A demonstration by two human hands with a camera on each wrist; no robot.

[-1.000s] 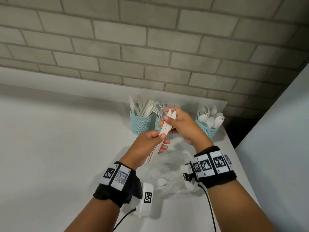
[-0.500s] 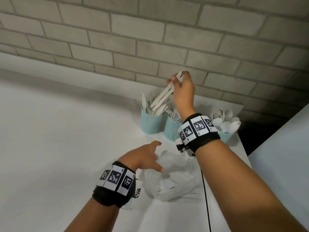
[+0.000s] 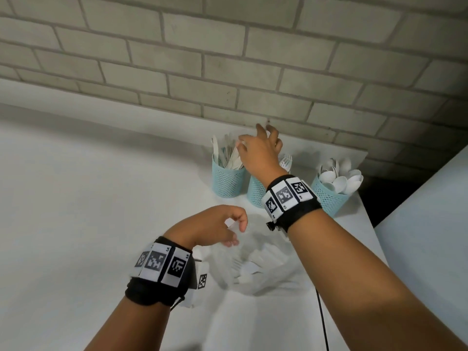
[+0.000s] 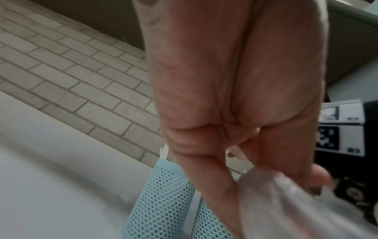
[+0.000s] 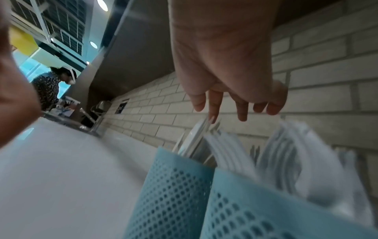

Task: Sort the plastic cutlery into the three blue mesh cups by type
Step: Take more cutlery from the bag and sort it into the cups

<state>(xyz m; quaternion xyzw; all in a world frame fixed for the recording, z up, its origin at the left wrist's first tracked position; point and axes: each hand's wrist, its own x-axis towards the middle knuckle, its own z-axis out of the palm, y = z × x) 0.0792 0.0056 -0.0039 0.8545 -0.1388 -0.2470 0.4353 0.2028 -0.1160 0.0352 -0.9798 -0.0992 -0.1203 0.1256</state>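
Three blue mesh cups stand by the brick wall: the knife cup [image 3: 228, 179] on the left, the fork cup [image 3: 256, 195] in the middle, the spoon cup [image 3: 329, 198] on the right. My right hand [image 3: 260, 138] hovers over the knife cup with fingers spread and holds nothing. In the right wrist view one fingertip [image 5: 212, 118] touches the tops of the knives [image 5: 195, 137], beside the fork cup [image 5: 255, 210]. My left hand [image 3: 234, 230] pinches the edge of the clear plastic bag [image 3: 263, 272], which holds more white cutlery. The bag film [image 4: 296, 210] runs up between thumb and fingers.
The white table [image 3: 88, 211] reaches left and toward me. Its right edge ends at a dark gap [image 3: 374, 211], with another white surface [image 3: 430, 236] beyond. A black cable [image 3: 322, 317] trails beside my right forearm. A person [image 5: 49, 87] stands far off to the left.
My right hand carried the knives over to the left cup and let them go there; it is now open. My left hand dropped to the bag and pinched its edge.
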